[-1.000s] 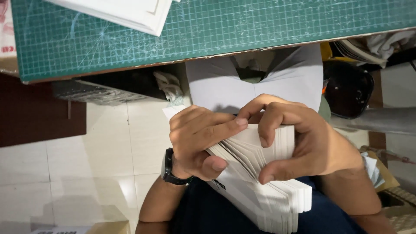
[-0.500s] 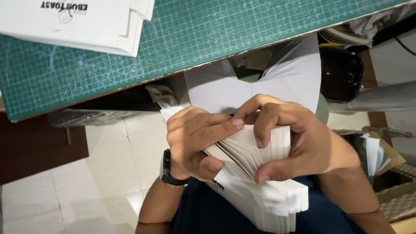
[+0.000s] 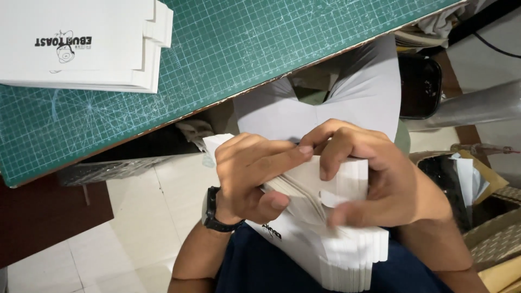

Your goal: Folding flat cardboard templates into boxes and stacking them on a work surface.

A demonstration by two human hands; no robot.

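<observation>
A thick stack of flat white cardboard blanks (image 3: 347,255) rests in my lap below the table edge. My left hand (image 3: 252,176), with a black watch on its wrist, grips the stack's left side, thumb pressed against the sheets. My right hand (image 3: 374,182) curls over the top right of the stack, fingers bending the upper sheets apart; its thumb is blurred. Both hands hold the same stack.
A green gridded cutting mat (image 3: 244,49) covers the table ahead. A pile of flat white printed boxes (image 3: 81,46) lies at its far left. White floor tiles (image 3: 146,217) show on the left; a cardboard box with scraps (image 3: 467,179) and a black bin (image 3: 420,87) stand on the right.
The view has tilted so more of the mat and the white box pile show. My right thumb and fingers have shifted on the stack, fanning its top sheets.
</observation>
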